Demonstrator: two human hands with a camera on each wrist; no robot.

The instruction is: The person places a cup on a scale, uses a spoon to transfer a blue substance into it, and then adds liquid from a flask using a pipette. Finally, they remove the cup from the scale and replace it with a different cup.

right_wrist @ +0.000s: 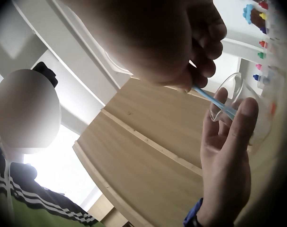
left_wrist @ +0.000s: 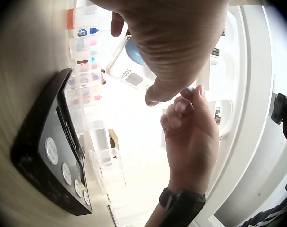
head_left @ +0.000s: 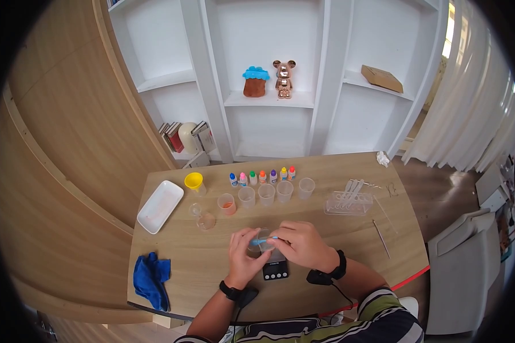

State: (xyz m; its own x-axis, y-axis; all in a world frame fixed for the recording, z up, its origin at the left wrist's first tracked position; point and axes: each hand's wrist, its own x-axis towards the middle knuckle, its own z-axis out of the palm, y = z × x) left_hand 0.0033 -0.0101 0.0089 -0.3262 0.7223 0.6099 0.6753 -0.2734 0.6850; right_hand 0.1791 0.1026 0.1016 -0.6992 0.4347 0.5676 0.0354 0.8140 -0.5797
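Observation:
My left hand (head_left: 243,257) grips a clear measuring cup (left_wrist: 127,78), whose 100 ml mark shows in the left wrist view. In the right wrist view its thumb and fingers curl round the wall near the rim. My right hand (head_left: 304,244) pinches the thin handle of a blue stirring stick (right_wrist: 209,98) between thumb and fingertips. The stick slants down into the cup, and its wide rounded end (left_wrist: 135,51) shows blue through the wall. Just below the hands in the head view sits a black digital scale (head_left: 276,271) with round buttons, partly covered by them.
Several clear cups (head_left: 266,194) stand in a row, one with orange liquid (head_left: 228,204). Behind them are small colored dropper bottles (head_left: 262,176). A yellow-topped cup (head_left: 194,182), white tray (head_left: 161,207) and blue cloth (head_left: 152,280) lie left; a test-tube rack (head_left: 349,203) and thin rod (head_left: 381,239) lie right.

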